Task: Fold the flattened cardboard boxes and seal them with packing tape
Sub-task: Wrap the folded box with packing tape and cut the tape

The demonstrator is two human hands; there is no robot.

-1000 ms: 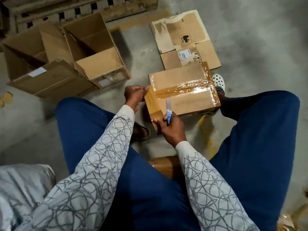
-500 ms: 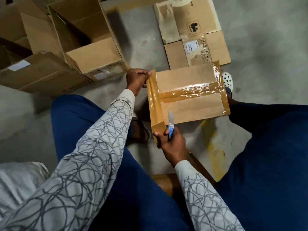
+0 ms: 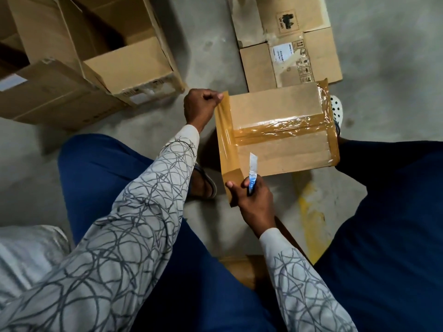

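While the left hand, fisted, pinches the tape strip at the far corner of the box, the right hand curls round a blue knife, thumb pressing the strip's near end. Box sits between the knees.

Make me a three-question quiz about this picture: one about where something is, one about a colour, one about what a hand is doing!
1. Where does the flat cardboard lie?
A. On the person's lap.
B. On the floor beyond the taped box.
C. Inside an open box.

2. What colour is the knife handle?
A. Blue.
B. Red.
C. Green.

3. What is the left hand doing?
A. Lying flat on the floor.
B. Holding the knife.
C. Pinching the tape.

Answers:
1 B, it lies on the concrete past the box's far edge.
2 A, blue shows above the right hand gripping it.
3 C, its fingers pinch the strip's far end at the box corner.
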